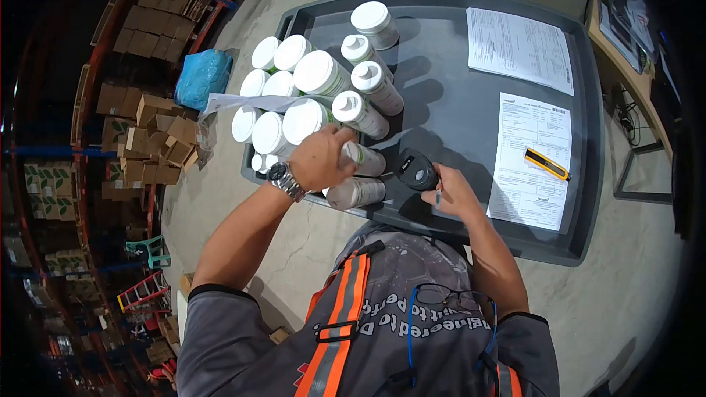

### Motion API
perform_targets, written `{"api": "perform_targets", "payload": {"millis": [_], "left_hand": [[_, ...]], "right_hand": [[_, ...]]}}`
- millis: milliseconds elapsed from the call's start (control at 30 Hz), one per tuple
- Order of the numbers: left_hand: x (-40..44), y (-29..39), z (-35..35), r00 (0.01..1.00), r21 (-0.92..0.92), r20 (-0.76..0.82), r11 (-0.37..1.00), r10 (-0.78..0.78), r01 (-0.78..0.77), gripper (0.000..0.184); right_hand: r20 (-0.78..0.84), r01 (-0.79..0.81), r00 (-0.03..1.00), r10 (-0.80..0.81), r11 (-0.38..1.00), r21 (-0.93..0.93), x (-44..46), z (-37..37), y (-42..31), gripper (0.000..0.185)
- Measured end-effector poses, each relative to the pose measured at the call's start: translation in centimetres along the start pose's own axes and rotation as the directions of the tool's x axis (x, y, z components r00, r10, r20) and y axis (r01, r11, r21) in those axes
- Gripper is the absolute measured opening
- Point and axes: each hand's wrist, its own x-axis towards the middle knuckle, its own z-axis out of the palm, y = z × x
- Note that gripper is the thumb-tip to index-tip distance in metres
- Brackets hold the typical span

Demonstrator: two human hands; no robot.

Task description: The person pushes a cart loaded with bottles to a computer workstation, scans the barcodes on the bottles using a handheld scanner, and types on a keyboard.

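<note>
My left hand, with a metal watch on its wrist, has its fingers curled round a white bottle at the near edge of the group. Another white bottle is just below it, tilted in view. My right hand is closed on the side of a black-lidded cup on the cart; a small thin item shows at its fingers but is too small to name. Several white-lidded tubs and pump-neck bottles stand close together left of the cup. A paper strip lies across some tubs.
The grey cart tray has a raised rim. On its right are a stack of printed sheets, a printed form and a yellow box cutter. Shelves with cardboard boxes and a blue bag are at left.
</note>
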Motion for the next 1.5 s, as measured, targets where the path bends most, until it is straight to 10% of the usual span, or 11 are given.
{"api": "perform_targets", "payload": {"millis": [700,867,1500], "left_hand": [[-0.7,2.4,-0.9,0.946,0.211,-0.263,0.945,-0.192,0.250,0.045],[-5.0,2.4,0.7,0.991,-0.064,0.031,0.990,0.130,-0.128,0.051],[-5.5,1.7,3.8,0.993,-0.061,0.050,0.992,0.109,-0.106,0.045]], "right_hand": [[0.193,-0.042,0.979,0.060,0.995,-0.094,1.1,-1.7,1.2,0.039],[0.225,-0.022,0.974,0.033,0.998,-0.055,0.6,-2.7,0.5,0.040],[0.443,0.022,0.896,0.001,0.999,-0.048,-0.2,-1.9,1.0,0.043]]}}
